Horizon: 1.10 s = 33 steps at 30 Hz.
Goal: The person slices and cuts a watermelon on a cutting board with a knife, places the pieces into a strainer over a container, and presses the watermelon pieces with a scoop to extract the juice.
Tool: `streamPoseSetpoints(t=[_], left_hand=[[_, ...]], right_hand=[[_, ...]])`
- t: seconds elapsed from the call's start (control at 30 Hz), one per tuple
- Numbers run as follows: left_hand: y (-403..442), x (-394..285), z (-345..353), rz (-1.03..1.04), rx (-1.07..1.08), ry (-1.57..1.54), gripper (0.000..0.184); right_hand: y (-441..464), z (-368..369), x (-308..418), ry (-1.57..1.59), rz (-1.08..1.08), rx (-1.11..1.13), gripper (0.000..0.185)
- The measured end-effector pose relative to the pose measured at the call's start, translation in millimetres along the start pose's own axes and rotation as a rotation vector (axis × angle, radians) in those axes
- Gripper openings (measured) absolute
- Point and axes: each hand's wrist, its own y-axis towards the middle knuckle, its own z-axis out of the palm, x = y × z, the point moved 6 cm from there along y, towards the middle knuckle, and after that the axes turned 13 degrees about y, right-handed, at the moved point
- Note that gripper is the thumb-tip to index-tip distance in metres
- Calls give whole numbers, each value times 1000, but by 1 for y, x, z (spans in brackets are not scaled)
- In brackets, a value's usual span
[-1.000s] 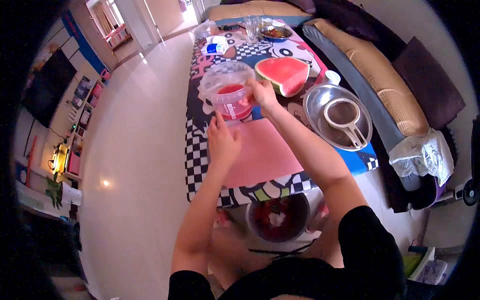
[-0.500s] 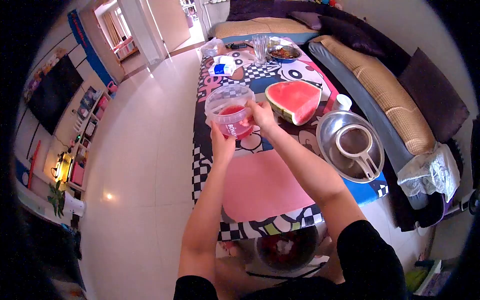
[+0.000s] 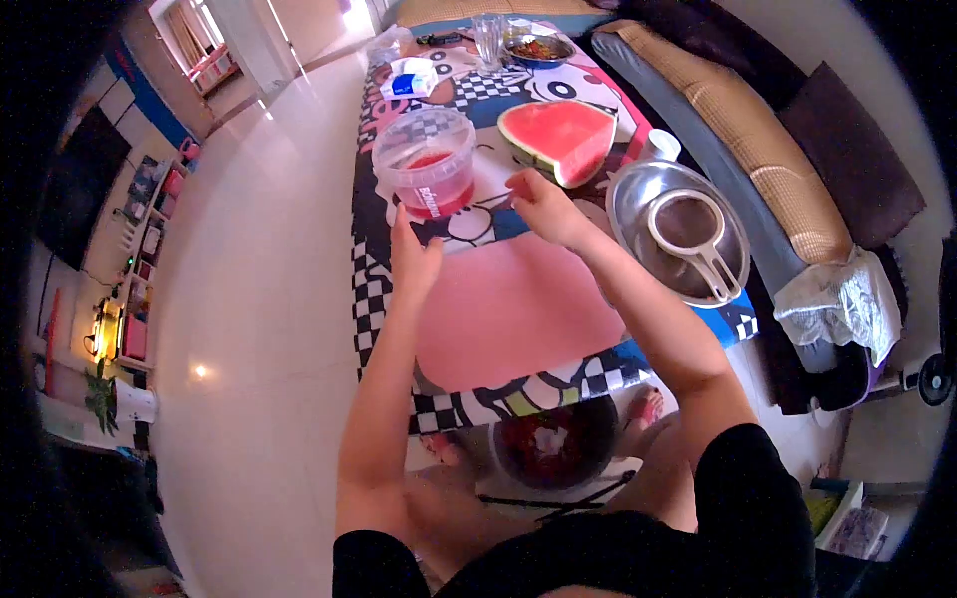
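Note:
A clear plastic tub [image 3: 427,164] with red watermelon pulp or juice in its lower part stands on the patterned tablecloth. My left hand [image 3: 414,254] is just in front of it, thumb and fingers apart, the fingertips close to its base; whether they touch is unclear. To the right of the tub, and apart from it, is my right hand [image 3: 550,207]. Its fingers are curled together, and a thin pale line shows at their tips, too small to name. Behind this hand lies a large cut piece of watermelon [image 3: 563,135]. A pink mat [image 3: 513,314] lies below both hands.
On the right, a metal basin [image 3: 633,224] holds a white-handled strainer [image 3: 713,264], with a white cup [image 3: 660,147] behind. Farther back are a tissue pack [image 3: 409,78], glasses [image 3: 488,42] and a bowl of food [image 3: 538,50]. Beneath the table edge sits a dark bowl [image 3: 556,448].
Both hands have let go of the tub, which now stands on the table. My right hand has drawn away to the right. The view has tilted downward.

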Motion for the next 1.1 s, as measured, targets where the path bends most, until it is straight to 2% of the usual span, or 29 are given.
streamPoseSetpoints(t=[0.1, 0.2, 0.23, 0.37, 0.47, 0.5, 0.73, 0.8, 0.9, 1.07, 1.1], left_hand=[[-37, -22, -10, 181, 65, 15, 76], [-73, -35, -6, 272, 133, 227, 76], [-81, -47, -8, 281, 217, 193, 75], [-108, -71, 8, 279, 250, 79, 73], [-122, -90, 18, 283, 256, 88, 72], [-124, -98, 20, 291, 266, 97, 71], [-147, -137, 41, 318, 332, 118, 70], [-147, -139, 48, 341, 326, 133, 70], [-148, -143, 55, 350, 328, 126, 69], [-142, -134, 66, 378, 271, 44, 65], [-137, -132, 64, 313, 299, -17, 63]], right_hand=[[-56, -19, 0, -86, -53, -14, 34], [-95, -35, -1, -133, -82, -66, 43], [-103, -39, -9, -113, -79, -98, 45], [-124, -50, -4, -44, -138, -219, 55], [-130, -59, 5, 108, -96, -184, 57], [-131, -63, 5, -41, -144, -215, 56], [-160, -92, -14, 52, 67, -242, 51], [-164, -101, -19, 6, 50, -245, 48], [-168, -103, -21, -118, -101, -235, 37], [-165, -80, -42, -667, -63, -251, 35], [-162, -75, -46, -726, -25, -246, 36]])
